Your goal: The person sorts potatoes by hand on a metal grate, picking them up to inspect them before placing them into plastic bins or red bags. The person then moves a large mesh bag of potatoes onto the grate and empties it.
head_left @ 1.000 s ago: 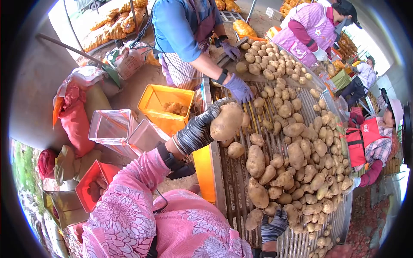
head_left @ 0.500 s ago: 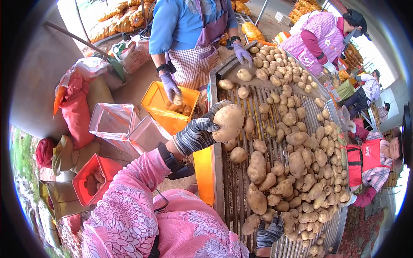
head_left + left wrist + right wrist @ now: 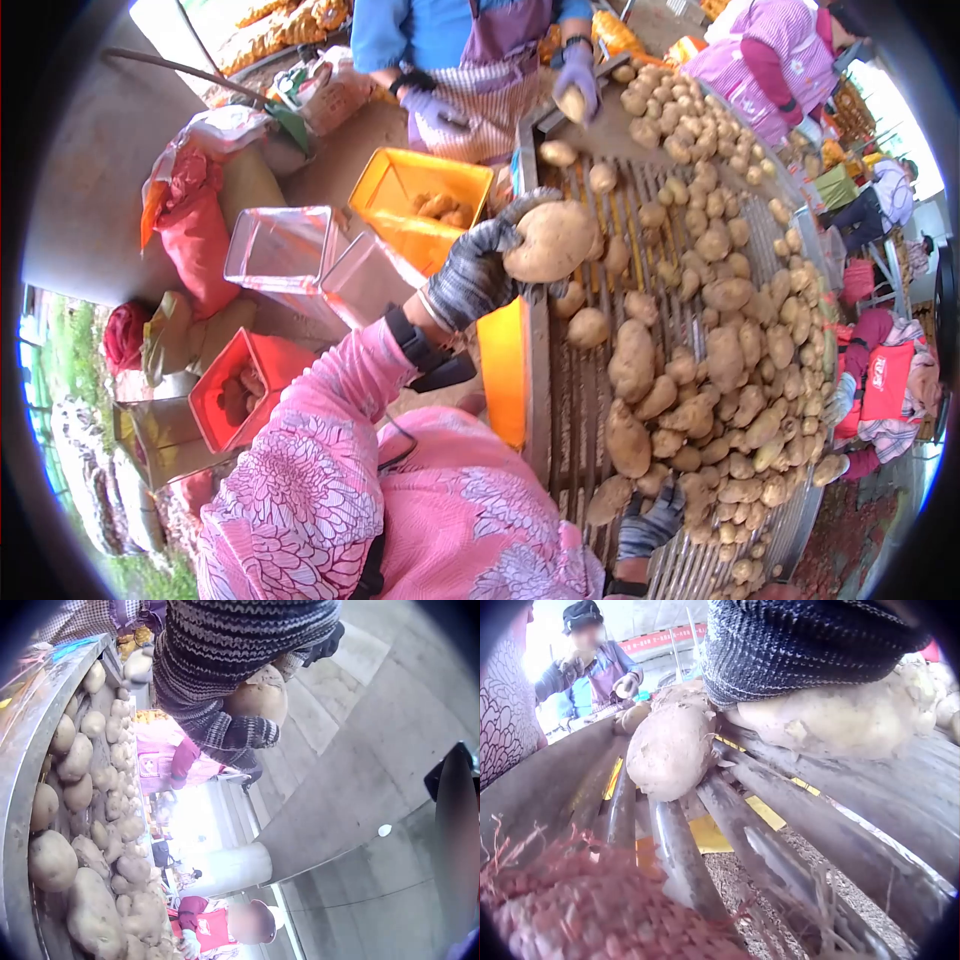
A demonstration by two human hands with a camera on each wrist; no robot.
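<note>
Large, rounded, pale-brown potato gripped in the left hand, above the edge of the slatted table.
Its skin shows a flaky patch in the left wrist view; from it, in the head view, the right hand at five o'clock touches potatoes, its grip unclear; an orange crate at ten holds a few potatoes, a red crate at eight, darker tubers.

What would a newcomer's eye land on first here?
Probably the large potato gripped in the striped-gloved left hand, mid-picture in the head view. Next, likely the potato heap spread over the slatted metal table to its right. Then the bright orange crate, up and left of that hand, with potatoes inside.
</note>
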